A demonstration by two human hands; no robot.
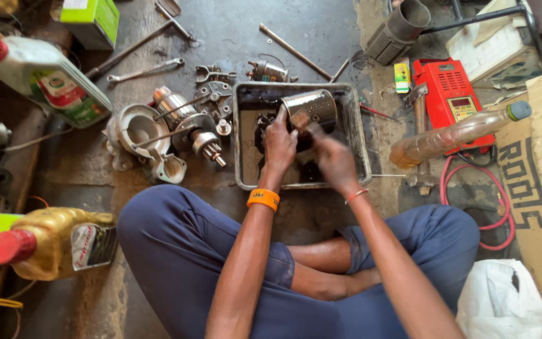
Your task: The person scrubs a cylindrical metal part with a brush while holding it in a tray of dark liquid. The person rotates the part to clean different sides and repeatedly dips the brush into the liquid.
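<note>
I sit cross-legged on the floor over a dark metal tray point(241, 135) holding oily liquid. My left hand point(279, 147) grips a shiny metal cylinder housing point(312, 109), holding it tilted over the tray's far part. Just to its right, my right hand point(332, 160) is blurred with motion close beside the cylinder's lower side; whether it holds anything I cannot tell. An orange band circles my left wrist, a thin red thread my right.
Dismantled motor parts point(177, 132) and a round housing point(136, 129) lie left of the tray, wrenches point(145, 70) beyond. Oil jugs point(45, 75) point(51, 242) stand at left. A red meter box point(451, 94), plastic bottle point(453, 135), red hose point(503, 207), cardboard and a white bag point(500, 301) are right.
</note>
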